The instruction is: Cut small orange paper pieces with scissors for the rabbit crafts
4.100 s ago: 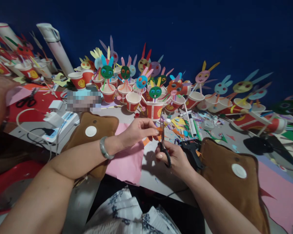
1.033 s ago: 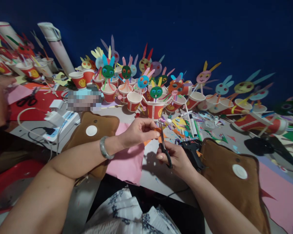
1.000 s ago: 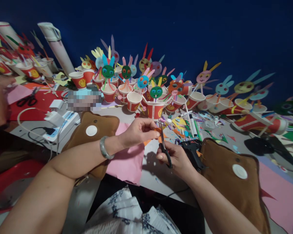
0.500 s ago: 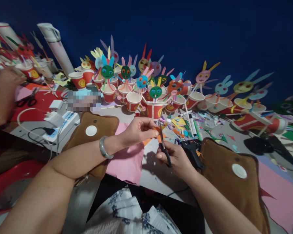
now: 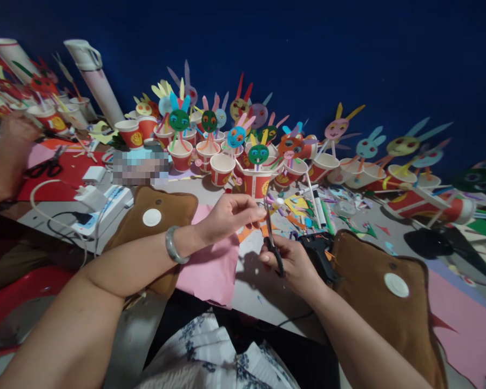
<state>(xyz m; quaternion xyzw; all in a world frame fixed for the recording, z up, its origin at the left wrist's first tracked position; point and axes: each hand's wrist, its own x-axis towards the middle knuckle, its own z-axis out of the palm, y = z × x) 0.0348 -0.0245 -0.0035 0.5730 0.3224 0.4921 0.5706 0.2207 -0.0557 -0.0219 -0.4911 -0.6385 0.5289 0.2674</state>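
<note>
My left hand (image 5: 237, 219), with a bangle (image 5: 172, 246) at its wrist, is closed in a pinch beside the scissor blades. What its fingertips hold is too small to make out. In my right hand (image 5: 294, 262) is a pair of black-handled scissors (image 5: 274, 254), blades pointing up and away from me, close to the left fingertips. Orange paper (image 5: 246, 233) lies below the left hand. Just beyond the blades stands a red and white paper cup (image 5: 256, 183) with a green paper rabbit face (image 5: 260, 155) on top.
Several cups with rabbit faces line the blue wall (image 5: 328, 48). A black glue gun (image 5: 318, 254) lies right of my hand, between two brown cushions (image 5: 383, 302) (image 5: 162, 216). Pink paper (image 5: 214, 270), paper scraps (image 5: 295, 205), markers (image 5: 319, 208) and a power strip (image 5: 105, 208) are around. A co-worker's arm (image 5: 8, 156) is at left.
The orange bit seen at my left fingertips is no longer visible there. The fingertips have shifted slightly right, toward the blades. The scissors stay nearly in place.
</note>
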